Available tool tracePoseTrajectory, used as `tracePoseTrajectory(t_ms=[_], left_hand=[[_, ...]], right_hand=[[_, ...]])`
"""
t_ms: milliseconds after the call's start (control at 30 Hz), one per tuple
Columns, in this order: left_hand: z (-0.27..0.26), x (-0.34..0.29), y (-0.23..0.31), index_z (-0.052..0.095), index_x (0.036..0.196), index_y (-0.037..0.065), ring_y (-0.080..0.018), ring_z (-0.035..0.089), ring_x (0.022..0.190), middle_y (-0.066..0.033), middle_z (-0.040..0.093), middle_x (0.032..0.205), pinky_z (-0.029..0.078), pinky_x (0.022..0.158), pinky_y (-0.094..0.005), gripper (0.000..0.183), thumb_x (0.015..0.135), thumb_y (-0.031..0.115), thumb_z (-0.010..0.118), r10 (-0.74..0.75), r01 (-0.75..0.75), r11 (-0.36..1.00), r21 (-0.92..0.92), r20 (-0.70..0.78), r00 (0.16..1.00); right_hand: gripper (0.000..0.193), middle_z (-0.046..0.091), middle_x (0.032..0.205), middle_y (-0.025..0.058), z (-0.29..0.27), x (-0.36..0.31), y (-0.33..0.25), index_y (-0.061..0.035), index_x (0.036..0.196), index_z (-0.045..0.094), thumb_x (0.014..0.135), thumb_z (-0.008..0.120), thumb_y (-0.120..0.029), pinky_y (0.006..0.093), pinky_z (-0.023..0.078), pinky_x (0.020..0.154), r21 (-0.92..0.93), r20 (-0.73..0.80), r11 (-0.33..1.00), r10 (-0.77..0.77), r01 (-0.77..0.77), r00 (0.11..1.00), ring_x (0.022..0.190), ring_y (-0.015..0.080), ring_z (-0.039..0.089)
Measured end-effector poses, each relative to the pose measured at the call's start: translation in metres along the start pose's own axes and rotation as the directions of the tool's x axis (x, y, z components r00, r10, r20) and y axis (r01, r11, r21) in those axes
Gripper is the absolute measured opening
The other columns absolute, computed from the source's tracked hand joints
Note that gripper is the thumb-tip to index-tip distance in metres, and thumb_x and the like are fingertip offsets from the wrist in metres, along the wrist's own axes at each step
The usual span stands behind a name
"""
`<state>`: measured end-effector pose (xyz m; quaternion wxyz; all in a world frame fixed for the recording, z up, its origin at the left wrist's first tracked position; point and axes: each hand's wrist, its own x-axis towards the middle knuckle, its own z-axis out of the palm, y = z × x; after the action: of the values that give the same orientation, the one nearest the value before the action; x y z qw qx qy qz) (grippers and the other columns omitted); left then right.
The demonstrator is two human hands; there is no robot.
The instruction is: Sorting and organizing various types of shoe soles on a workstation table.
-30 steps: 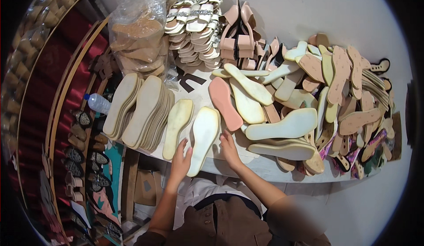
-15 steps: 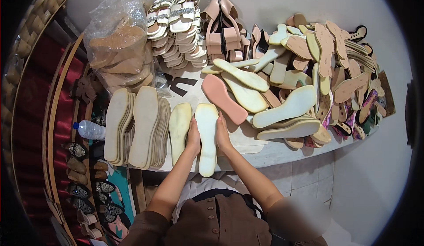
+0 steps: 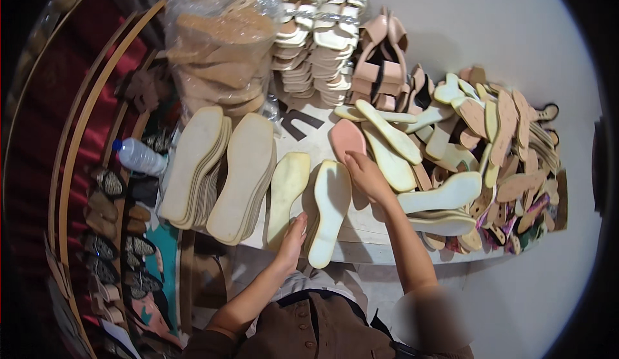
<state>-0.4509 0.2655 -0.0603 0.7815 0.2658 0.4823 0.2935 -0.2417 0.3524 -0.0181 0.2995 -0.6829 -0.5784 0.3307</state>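
Pale wall rises behind a light-topped table. The right hand lays its fingers on the near end of a pink insole; whether it grips, I cannot tell. The left hand, loosely curved, sits by the lower end of a yellowish insole, its grip also unclear. Just right lies a white insole. Farther out, stacked beige soles stand left; mixed soles heap right.
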Motion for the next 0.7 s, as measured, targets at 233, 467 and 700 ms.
tracePoseTrajectory(t_ms=[233, 467, 700], left_hand=[[0.017, -0.032, -0.037, 0.019, 0.134, 0.000, -0.0174, 0.016, 0.129, -0.0111, 0.019, 0.141, 0.012, 0.105, -0.0307, 0.058, 0.093, 0.039, 0.031, -0.012, -0.090, 0.954, -0.286, -0.335, 0.942], [0.070, -0.039, -0.055, 0.035, 0.125, 0.002, -0.0149, 0.040, 0.115, -0.0070, 0.041, 0.126, 0.028, 0.098, -0.0287, 0.048, 0.094, 0.038, 0.029, -0.038, -0.401, 0.710, -0.579, -0.600, 0.799], [0.077, -0.025, -0.079, 0.023, 0.132, -0.001, -0.0187, 0.034, 0.122, -0.0097, 0.034, 0.133, 0.023, 0.102, -0.0302, 0.058, 0.093, 0.041, 0.025, 0.180, -0.553, 0.677, -0.485, -0.619, 0.764]], right_hand=[[0.057, 0.056, 0.108, 0.0226, 0.026, 0.068, 0.014, 0.0047, 0.110, 0.054, 0.090, 0.036, -0.046, 0.0331, 0.037, 0.090, -0.162, 0.458, 0.987, 0.060, 0.016, 0.887, 0.102, 0.0314, 0.053], [0.072, 0.049, 0.119, 0.0233, 0.044, 0.078, 0.028, 0.0060, 0.118, 0.048, 0.086, 0.035, -0.057, 0.0321, 0.031, 0.097, -0.087, 0.572, 0.990, 0.138, -0.107, 0.809, 0.114, 0.0300, 0.045], [0.076, 0.046, 0.123, 0.0236, 0.041, 0.066, 0.027, 0.0063, 0.121, 0.045, 0.085, 0.033, -0.059, 0.0331, 0.030, 0.098, -0.056, 0.539, 0.996, 0.084, -0.063, 0.838, 0.116, 0.0322, 0.043]])
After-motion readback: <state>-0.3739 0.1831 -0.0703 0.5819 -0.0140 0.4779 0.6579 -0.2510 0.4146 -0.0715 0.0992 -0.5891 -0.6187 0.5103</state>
